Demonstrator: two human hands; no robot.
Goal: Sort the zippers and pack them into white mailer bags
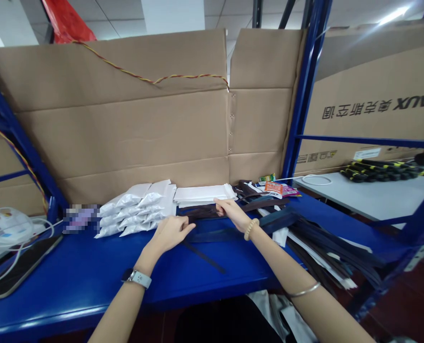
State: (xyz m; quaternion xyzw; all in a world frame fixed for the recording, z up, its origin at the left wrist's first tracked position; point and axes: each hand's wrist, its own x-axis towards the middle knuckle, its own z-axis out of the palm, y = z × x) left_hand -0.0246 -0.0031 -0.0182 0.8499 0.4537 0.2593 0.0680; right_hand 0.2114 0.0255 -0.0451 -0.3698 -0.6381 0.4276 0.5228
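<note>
A dark brown fabric strip (204, 211), possibly a zipper, stretches between my two hands above the blue table (101, 276). My left hand (171, 232), closed, pinches its left end beside the stacked silvery-white packets (136, 209). My right hand (231, 212) is also closed, gripping the strip farther right, in front of the flat white packets (205, 193). Below them a navy strip (215, 235) lies along the tabletop, and a thin dark strip end (205, 256) trails toward the front. More long dark strips (322, 238) spread in a pile at the right, some over the edge.
Small colourful snack packets (273, 187) lie at the back right. A cardboard wall (140, 128) closes the back between blue posts (307, 95). White cables (19, 228) and a dark flat pad (22, 267) are at left. Black-and-yellow items (376, 170) lie on the neighbouring table.
</note>
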